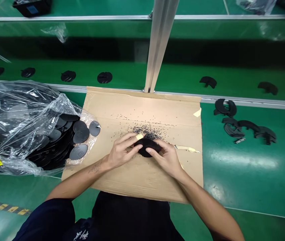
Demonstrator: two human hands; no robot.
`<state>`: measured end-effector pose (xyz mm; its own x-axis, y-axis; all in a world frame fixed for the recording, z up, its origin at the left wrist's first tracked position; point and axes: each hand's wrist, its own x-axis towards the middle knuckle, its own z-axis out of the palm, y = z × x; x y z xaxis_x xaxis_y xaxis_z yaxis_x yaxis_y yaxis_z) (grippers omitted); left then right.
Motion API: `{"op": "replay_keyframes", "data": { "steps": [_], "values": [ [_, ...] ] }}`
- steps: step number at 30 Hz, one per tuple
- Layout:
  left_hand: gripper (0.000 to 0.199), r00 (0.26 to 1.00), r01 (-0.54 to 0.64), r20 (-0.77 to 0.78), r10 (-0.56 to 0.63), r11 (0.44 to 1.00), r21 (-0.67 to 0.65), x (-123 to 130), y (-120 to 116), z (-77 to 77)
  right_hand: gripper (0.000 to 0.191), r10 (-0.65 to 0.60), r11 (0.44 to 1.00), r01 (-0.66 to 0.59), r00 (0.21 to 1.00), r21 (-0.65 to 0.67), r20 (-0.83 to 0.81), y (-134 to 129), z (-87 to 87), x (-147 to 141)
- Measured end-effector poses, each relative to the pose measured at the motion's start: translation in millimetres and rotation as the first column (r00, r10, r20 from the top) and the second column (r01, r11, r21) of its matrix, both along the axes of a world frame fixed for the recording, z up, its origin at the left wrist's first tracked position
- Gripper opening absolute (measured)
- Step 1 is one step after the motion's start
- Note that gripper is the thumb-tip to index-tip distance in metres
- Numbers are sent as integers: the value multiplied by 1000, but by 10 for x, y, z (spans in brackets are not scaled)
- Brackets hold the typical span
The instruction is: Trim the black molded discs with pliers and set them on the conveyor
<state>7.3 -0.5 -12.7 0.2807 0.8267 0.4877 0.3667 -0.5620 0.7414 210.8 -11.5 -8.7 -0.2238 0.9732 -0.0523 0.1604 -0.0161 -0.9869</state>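
A round black plastic disc is held between my two hands over the brown cardboard sheet. My left hand grips its left edge with thumb and fingers, and yellow tape is wrapped round one finger. On the right edge, my right hand closes its thumb and fingers on the same disc. Just beyond the disc, many tiny black bits lie scattered on the cardboard. A slim pointed tool with a yellowish handle lies right of my right hand, partly hidden by it.
A clear plastic bag on the left spills black discs onto the cardboard edge. Curved black parts lie on the green table at right. A metal post rises behind the cardboard. More black parts sit along the back ledge.
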Motion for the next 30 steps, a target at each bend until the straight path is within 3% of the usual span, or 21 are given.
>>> {"op": "replay_keyframes", "data": {
  "steps": [7,11,14,19,24,30],
  "values": [
    [39,1000,3,-9,-3,1000,7,-6,-26,-37,25,18,996,-22,999,84,52,-14,-18,15],
    [40,999,27,48,-22,994,-104,-4,-24,-22,21,45,984,-60,995,166,92,-37,-9,18],
    [29,996,47,84,-35,989,-142,-1,-12,-8,18,81,965,-111,988,238,132,-29,19,14],
    [26,989,94,117,-86,993,-67,-21,5,16,13,61,904,-139,978,405,198,10,24,25],
    [36,982,141,130,-136,989,-31,-54,20,52,25,81,836,-174,977,521,196,-9,-47,46],
    [33,983,174,46,-177,982,71,-73,34,96,28,60,827,-163,977,537,205,-51,-73,12]
  ]
}}
